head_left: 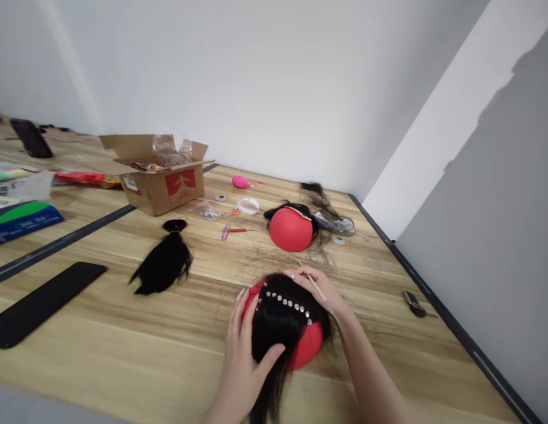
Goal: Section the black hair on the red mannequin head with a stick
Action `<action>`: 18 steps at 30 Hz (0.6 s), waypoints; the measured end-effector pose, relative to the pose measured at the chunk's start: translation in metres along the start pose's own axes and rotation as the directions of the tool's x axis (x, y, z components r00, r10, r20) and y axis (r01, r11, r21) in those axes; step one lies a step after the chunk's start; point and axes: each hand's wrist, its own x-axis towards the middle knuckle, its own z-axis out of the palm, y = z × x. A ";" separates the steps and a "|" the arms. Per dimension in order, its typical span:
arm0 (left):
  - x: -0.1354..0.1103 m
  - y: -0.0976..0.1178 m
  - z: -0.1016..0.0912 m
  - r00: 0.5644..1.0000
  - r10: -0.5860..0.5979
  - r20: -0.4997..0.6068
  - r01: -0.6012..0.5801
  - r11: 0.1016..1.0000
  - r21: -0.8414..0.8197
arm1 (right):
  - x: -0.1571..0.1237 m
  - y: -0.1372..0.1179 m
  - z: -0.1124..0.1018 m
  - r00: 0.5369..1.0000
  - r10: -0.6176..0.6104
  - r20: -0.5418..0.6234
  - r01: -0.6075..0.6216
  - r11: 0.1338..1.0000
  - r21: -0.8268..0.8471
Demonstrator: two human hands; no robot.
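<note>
A red dome (309, 347), partly covered in black hair (278, 321), sits on the table in front of me. A curved row of small silver studs (290, 303) runs over the hair. My left hand (245, 347) lies against the dome's left side, fingers spread, its thumb on the hair. Between the fingers of my right hand (320, 290) is a thin wooden stick (316, 287); that hand rests on the dome's far right side, and its fingertips press the hair. Farther back stands a second red dome (291, 228) with black hair behind it.
On the wooden table (176, 341) are a tied black hair bundle (163, 265), a long black pad (46, 303), an open cardboard box (161, 182), orange scissors (232, 213), a purple clip (226, 232) and a key fob (414, 302). Walls border the back and right.
</note>
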 end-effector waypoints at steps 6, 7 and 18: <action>0.000 -0.005 0.001 0.999 -0.039 0.010 0.039 0.999 -0.025 | 0.004 -0.003 -0.008 0.992 -0.006 0.123 0.014 0.998 -0.066; -0.001 -0.007 0.001 0.998 -0.061 0.005 0.061 0.997 -0.043 | 0.004 -0.004 -0.009 0.990 -0.007 0.139 0.018 0.997 -0.081; -0.009 -0.013 0.001 0.976 -0.217 0.003 0.215 0.966 -0.144 | -0.039 -0.056 -0.043 0.944 0.123 0.306 -0.002 0.930 -0.368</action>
